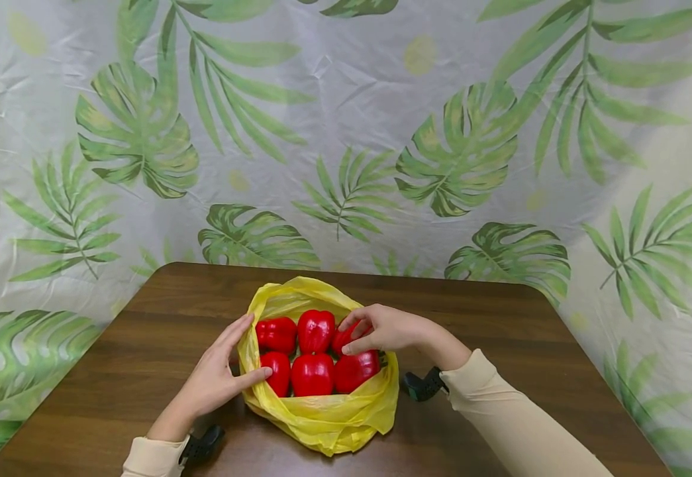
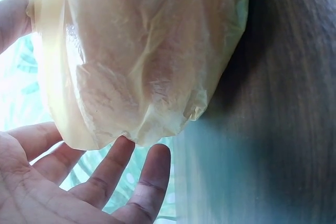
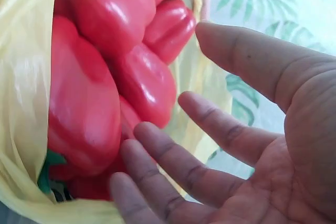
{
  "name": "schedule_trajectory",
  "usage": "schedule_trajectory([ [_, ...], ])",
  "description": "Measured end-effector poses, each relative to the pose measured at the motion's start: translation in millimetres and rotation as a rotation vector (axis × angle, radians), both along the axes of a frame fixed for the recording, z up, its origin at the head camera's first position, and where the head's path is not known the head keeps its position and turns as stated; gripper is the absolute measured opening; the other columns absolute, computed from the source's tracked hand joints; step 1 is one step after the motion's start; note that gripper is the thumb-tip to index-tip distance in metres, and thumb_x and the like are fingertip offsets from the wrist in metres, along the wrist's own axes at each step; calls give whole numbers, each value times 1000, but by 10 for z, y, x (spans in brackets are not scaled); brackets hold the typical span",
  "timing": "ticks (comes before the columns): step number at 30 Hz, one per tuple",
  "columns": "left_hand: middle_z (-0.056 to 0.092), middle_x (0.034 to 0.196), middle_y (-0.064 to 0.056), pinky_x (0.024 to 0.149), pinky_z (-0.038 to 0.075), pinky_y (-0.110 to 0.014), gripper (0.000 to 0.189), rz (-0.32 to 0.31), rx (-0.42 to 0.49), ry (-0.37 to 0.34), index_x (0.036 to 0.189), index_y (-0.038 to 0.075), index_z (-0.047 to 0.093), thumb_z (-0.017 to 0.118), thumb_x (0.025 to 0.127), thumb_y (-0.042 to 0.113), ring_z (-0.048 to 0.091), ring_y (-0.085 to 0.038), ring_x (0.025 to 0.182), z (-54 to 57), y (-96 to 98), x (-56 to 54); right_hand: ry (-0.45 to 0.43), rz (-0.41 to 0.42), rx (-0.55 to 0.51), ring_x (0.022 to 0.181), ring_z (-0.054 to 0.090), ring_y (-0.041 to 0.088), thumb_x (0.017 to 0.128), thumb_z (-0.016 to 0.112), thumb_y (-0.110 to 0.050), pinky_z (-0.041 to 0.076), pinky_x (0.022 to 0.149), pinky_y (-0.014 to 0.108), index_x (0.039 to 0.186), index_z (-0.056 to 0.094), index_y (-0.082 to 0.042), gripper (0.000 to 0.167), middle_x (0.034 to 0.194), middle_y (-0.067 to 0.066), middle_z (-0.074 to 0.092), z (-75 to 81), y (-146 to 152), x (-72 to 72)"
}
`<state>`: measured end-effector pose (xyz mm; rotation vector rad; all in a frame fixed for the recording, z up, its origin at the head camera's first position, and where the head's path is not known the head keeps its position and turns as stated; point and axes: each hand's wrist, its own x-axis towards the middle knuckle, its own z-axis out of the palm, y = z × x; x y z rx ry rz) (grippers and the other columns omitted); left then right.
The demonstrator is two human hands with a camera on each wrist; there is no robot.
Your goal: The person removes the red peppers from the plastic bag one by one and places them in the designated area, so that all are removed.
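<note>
A yellow plastic bag stands on the table with its mouth wide, and several glossy red bell peppers lie inside. My left hand is at the bag's left side, its thumb over the rim beside a pepper. In the left wrist view the fingertips lie against or close to the bag's outer wall, fairly straight. Over the right-hand peppers hovers my right hand. Its fingers are spread and loosely bent in the right wrist view, with nothing held. Something green shows low among the peppers there.
The dark brown wooden table has rounded far corners. Behind it hangs a pale cloth printed with green leaves. A black wrist strap device sits on the right wrist, another on the left.
</note>
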<state>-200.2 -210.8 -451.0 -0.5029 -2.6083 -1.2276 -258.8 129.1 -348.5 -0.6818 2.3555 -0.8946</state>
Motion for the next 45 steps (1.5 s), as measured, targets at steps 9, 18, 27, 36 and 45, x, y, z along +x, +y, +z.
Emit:
schedule_trajectory([
  [9,41,169,-23,115,45,-72,98,-4,-2,5,164,4,42,90,86,37,44,-50,152,15,-14,16,-93,7,58,81,58,18,98,79,-22,54,78,33,124,70,-4,33,94,6,73,11,14,-56],
  [18,39,170,-23,118,41,-73,99,-4,4,-26,165,4,40,89,87,39,41,-50,153,-38,-1,10,-147,7,106,61,39,11,97,80,-17,42,60,23,121,73,-5,27,92,3,74,-8,1,-99],
  [27,39,170,-23,117,40,-75,98,-1,3,-26,165,4,40,88,87,40,41,-51,153,-31,3,16,-133,-20,192,78,59,12,94,83,-15,62,70,32,117,78,-10,24,105,3,77,-25,-48,-117],
  [36,37,171,-23,118,39,-75,99,-5,6,-33,165,4,39,88,87,40,40,-51,154,-27,-1,11,-158,-34,271,98,65,18,94,84,-15,68,84,46,117,74,-11,25,117,3,67,-29,-124,-156],
  [45,37,172,-22,117,40,-75,99,-14,0,-30,166,4,39,87,87,42,40,-51,154,-30,-4,2,-153,-2,310,89,64,17,94,82,-14,67,80,41,111,69,-10,22,110,3,65,-10,-170,-163],
])
